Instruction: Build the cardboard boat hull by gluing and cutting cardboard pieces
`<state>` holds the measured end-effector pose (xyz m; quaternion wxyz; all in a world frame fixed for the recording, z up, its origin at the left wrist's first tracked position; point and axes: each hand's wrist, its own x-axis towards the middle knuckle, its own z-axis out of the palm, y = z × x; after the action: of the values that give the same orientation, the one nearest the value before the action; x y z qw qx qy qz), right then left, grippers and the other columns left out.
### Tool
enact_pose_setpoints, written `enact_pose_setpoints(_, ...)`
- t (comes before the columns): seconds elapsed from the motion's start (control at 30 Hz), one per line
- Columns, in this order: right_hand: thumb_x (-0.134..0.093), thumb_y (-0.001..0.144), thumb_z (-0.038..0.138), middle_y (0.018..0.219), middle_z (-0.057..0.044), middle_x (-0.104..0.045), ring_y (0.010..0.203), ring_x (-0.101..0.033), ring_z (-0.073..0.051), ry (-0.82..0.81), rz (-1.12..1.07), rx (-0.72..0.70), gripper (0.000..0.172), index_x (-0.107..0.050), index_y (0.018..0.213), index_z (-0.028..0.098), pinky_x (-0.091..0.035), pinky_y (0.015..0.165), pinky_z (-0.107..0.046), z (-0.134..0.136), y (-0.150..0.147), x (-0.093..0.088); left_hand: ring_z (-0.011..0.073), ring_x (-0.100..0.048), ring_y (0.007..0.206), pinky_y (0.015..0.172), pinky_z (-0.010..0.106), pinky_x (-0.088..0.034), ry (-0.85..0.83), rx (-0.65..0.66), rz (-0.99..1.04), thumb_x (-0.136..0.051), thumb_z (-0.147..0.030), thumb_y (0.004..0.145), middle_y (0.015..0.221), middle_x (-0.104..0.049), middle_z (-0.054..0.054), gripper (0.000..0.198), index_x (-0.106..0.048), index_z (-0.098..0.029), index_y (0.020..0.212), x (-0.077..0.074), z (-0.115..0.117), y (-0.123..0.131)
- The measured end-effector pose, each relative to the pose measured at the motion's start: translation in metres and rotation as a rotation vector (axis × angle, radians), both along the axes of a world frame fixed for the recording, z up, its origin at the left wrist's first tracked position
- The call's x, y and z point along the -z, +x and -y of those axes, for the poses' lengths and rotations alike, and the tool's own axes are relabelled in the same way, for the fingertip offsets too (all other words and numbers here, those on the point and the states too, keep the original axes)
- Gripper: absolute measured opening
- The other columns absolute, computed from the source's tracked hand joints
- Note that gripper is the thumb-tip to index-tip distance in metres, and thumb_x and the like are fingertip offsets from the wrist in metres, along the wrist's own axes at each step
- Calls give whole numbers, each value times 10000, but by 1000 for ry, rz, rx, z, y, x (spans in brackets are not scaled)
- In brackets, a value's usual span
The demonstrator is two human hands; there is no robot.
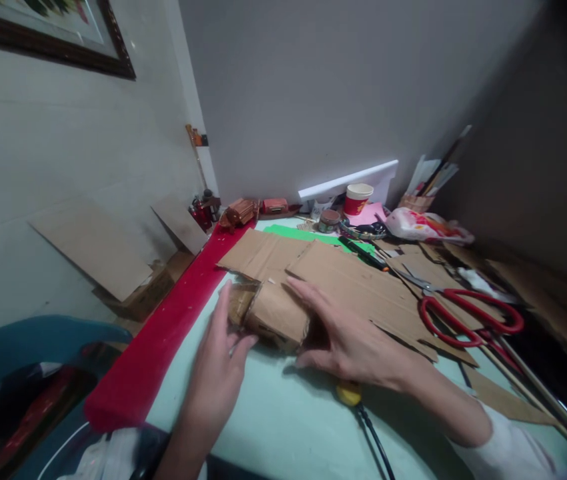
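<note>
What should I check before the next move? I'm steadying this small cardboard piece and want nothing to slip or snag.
1. Left hand against the small cardboard piece: ok.
2. Right hand on its other side: ok.
3. Grip firm: cannot tell.
4. Red scissors away from both hands: ok.
5. Black cable under the right forearm: not ok.
6. Flat cardboard sheet crowding the piece: not ok.

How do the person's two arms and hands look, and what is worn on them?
Both hands are bare, without gloves, rings or a watch. The left hand has a bare forearm as far as the frame shows. The right hand has a bare wrist, with a white long sleeve pushed up the forearm.
</note>
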<state>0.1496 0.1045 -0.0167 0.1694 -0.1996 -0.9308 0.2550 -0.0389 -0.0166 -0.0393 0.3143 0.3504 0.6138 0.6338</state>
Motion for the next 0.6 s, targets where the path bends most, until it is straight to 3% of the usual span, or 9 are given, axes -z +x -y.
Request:
enact_pose_setpoints(0.17,-763,778,257,1619,-176,-301,1432,-377,-347,44,15,33,1029,-135,1591,221,-392,1111,-537,5,-3,1,218,-371,1456,1117,288,-385,-22,94,123,-686,-178,841,1648,-285,53,892,-203,-367,1566,-7,0,5)
enact_pose_setpoints(0.3,-693,814,263,1587,-175,-366,1411,-406,-337,11,-50,82,974,-114,1595,207,-362,1127,-562,5,1,-3,268,-485,1378,1010,301,-493,114,-34,172,-783,-185,756,1565,-426,115,1064,-136,-382,1577,-12,-3,9)
enact_pose_setpoints(0.4,-690,831,332,1579,-155,-384,1402,-415,-346,-42,-144,96,971,-99,1597,250,-343,1127,-599,4,4,-9,309,-550,1311,947,327,-538,213,-102,216,-846,-230,698,1420,-586,142,1128,-154,-350,1582,-16,-4,12)
enact_pose_setpoints(0.6,-705,825,404,1548,-150,-417,1395,-443,-326,-221,-296,72,997,-87,1596,278,-365,1123,-587,9,7,-27,311,-503,1356,1061,372,-470,354,-37,401,-827,-317,736,1433,-593,113,922,-361,-277,1531,-19,-2,27)
